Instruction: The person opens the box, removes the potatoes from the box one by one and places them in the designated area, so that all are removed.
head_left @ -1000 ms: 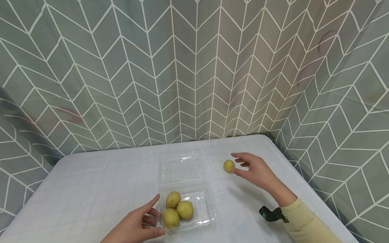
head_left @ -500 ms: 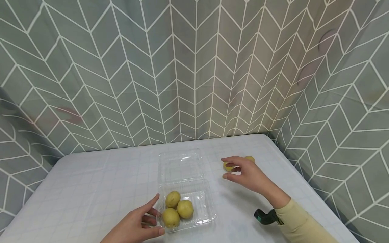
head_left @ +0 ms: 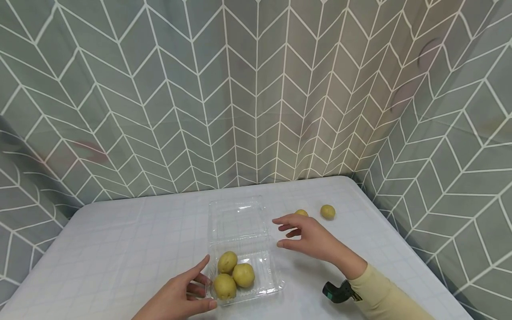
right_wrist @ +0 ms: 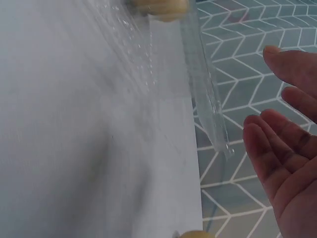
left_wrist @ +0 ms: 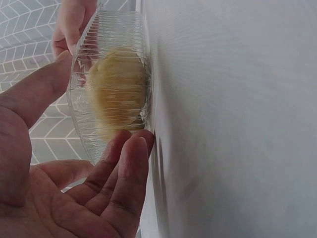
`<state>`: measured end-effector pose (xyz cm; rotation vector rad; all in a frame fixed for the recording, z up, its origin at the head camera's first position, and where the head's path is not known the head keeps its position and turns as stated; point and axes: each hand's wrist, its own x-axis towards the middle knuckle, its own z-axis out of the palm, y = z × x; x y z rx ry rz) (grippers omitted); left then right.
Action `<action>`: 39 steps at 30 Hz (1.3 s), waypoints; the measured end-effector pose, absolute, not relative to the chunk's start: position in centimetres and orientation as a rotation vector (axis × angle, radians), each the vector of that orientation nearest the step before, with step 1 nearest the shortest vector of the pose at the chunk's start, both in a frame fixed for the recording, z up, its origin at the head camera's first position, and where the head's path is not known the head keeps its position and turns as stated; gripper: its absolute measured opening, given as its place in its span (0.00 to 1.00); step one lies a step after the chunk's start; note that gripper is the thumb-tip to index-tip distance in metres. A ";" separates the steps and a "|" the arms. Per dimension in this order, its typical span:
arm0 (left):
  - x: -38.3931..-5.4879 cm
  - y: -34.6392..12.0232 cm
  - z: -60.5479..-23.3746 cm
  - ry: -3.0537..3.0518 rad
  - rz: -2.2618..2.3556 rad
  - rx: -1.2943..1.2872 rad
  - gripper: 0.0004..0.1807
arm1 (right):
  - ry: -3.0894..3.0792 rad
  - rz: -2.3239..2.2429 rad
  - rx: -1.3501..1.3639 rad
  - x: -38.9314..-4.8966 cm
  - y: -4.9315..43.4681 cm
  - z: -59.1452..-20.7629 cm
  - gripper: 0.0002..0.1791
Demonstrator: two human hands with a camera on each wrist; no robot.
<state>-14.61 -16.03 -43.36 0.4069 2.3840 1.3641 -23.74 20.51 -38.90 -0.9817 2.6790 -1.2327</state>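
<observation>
A clear plastic clamshell container point(head_left: 266, 269) lies unfolded on the table, its lid point(head_left: 238, 220) laid back towards the far edge. Three round yellow-green fruits point(head_left: 244, 275) sit together in the left part of its base. My left hand point(head_left: 180, 289) rests at the base's left side; in the left wrist view its spread fingers point(left_wrist: 130, 166) touch the ribbed wall and rim. My right hand point(head_left: 310, 238) hovers to the right of the container, fingers loosely bent, with nothing between them. Behind it, one more fruit point(head_left: 302, 213) is mostly hidden.
Another yellow-green fruit point(head_left: 328, 212) lies on the right of the white-covered table point(head_left: 132, 249). Patterned curtains point(head_left: 240, 111) hang close behind the table and along its right side. A black wrist camera point(head_left: 338, 292) sticks out below the right sleeve point(head_left: 384, 293).
My right hand has moved left and nearer, away from the two loose fruits, uncovering the right-hand one and partly covering the other. The left hand and container stay in place.
</observation>
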 end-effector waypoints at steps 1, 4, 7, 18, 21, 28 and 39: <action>-14.6 -16.0 -43.4 2.384 1.364 0.407 0.53 | 2.665 -1.229 -0.989 -23.7 20.2 -39.0 0.29; -14.6 -16.1 -43.4 2.381 1.367 0.407 0.53 | 2.617 -1.247 -1.028 -23.5 19.4 -39.2 0.28; -14.6 -16.1 -43.4 2.381 1.369 0.410 0.53 | 2.559 -1.279 -1.059 -23.3 18.5 -39.6 0.26; -14.6 -16.0 -43.5 2.388 1.370 0.408 0.52 | 2.396 -1.263 -1.112 -22.7 15.8 -40.5 0.24; -14.7 -16.0 -43.5 2.382 1.364 0.386 0.53 | 2.370 -1.260 -1.137 -22.7 15.3 -40.8 0.24; -14.7 -15.9 -43.4 2.362 1.360 0.347 0.53 | 2.351 -1.226 -1.215 -22.4 14.3 -41.3 0.23; -14.7 -16.0 -43.2 2.356 1.368 0.351 0.54 | 2.390 -0.881 -1.427 -22.3 13.7 -41.1 0.23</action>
